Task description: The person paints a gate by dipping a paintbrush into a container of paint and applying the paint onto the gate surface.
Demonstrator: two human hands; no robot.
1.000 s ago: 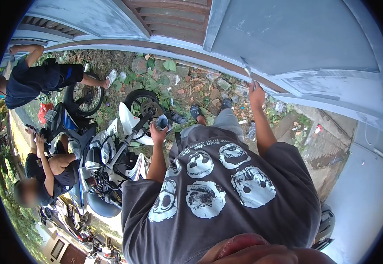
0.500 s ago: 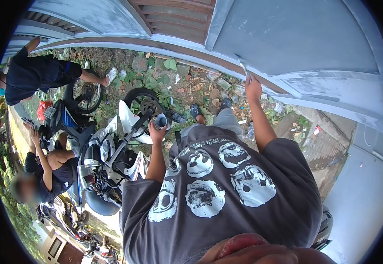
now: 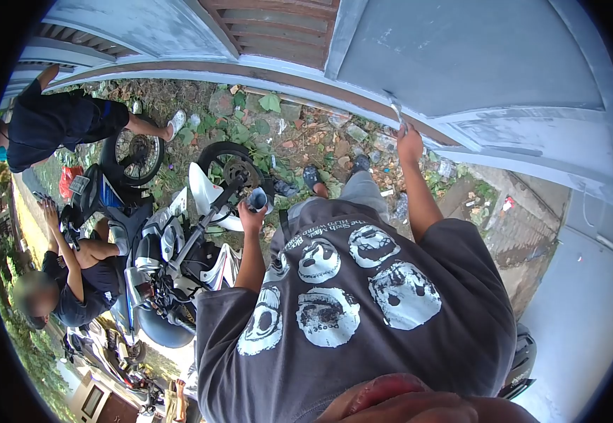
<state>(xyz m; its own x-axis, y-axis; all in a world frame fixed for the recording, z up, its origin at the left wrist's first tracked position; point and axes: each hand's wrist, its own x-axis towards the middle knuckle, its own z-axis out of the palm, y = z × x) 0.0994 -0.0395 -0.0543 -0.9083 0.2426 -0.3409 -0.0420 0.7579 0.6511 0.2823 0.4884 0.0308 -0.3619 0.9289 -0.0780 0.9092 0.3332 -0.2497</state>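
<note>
My right hand (image 3: 409, 144) is closed round the handle of a paintbrush (image 3: 397, 111). The brush's bristles meet the lower part of a blue-grey wall panel (image 3: 475, 56), near its bottom frame. On the other side, my left hand (image 3: 251, 217) grips a small cup (image 3: 258, 199) with grey-blue inside, held upright at waist height. What fills the cup is hard to make out. Patchy lighter strokes show on the panel's lower strip (image 3: 511, 134).
Motorcycles stand at my left, the nearest with a white front fender (image 3: 204, 194). One person in dark clothes (image 3: 63, 127) stands by the wall; another (image 3: 84, 289) sits among the motorcycles. Rubble, leaves and litter (image 3: 320, 141) cover the ground. A brown louvred vent (image 3: 271, 28) sits in the wall.
The brush and my right hand have shifted slightly to the right and down along the panel's bottom edge. My left hand with the cup stays nearly in place.
</note>
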